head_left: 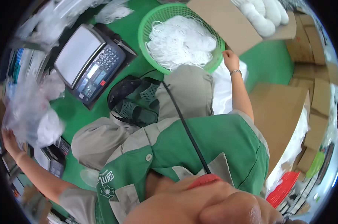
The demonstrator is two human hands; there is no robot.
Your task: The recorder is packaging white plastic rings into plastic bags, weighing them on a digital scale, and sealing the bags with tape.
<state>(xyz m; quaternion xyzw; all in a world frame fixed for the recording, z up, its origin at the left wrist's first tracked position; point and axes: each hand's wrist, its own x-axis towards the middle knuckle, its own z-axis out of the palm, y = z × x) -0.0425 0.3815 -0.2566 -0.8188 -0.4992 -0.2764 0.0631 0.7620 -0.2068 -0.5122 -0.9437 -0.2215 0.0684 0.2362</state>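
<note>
At the far left, my left hand [11,143] touches the lower edge of a bunch of clear plastic bags [29,102], one with something white inside. Its fingers are too dim and covered to show their grip. My right hand [230,61], a bracelet at the wrist, is closed beside the right rim of a green plastic basket [143,39]. What its curled fingers hold, if anything, is hidden. Loops of white cord or elastic [182,43] fill the basket. Just above that hand lies the flap of a cardboard box [228,26] containing white skeins [260,15].
A digital scale [98,67] with a keypad stands left of the basket on the green floor. Sandals [137,100] lie by my knees. A large carton [277,115] is close on my right, with stacked cartons [312,89] beyond. A second device [59,160] sits near my left forearm.
</note>
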